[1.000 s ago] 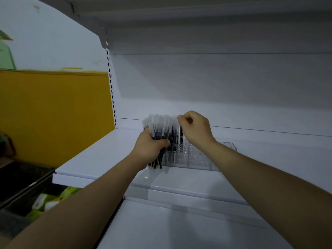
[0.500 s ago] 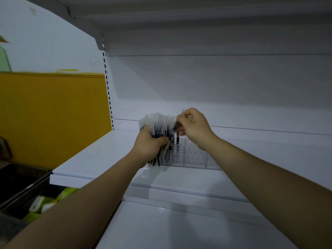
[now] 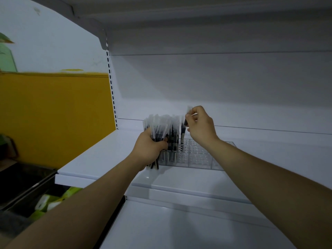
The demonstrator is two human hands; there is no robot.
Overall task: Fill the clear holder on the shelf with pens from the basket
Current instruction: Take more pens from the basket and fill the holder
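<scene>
A clear plastic holder (image 3: 199,157) with a grid of small holes lies on the white shelf (image 3: 100,155). Several black pens with clear caps stand upright in its left end (image 3: 173,139). My left hand (image 3: 150,148) grips a thick bundle of the same pens (image 3: 158,126) just left of the holder. My right hand (image 3: 201,124) pinches a single pen (image 3: 186,119) by its cap and holds it upright over the holes next to the filled ones. The right part of the holder shows open holes.
A white back panel rises behind the shelf, and another shelf (image 3: 179,225) lies below. At the lower left a dark bin (image 3: 27,184) holds green and white packages (image 3: 50,200). A yellow wall (image 3: 53,119) stands on the left.
My right hand has lifted one pen away from the bundle and moved it right and up, over the holder. The left hand keeps its grip on the bundle.
</scene>
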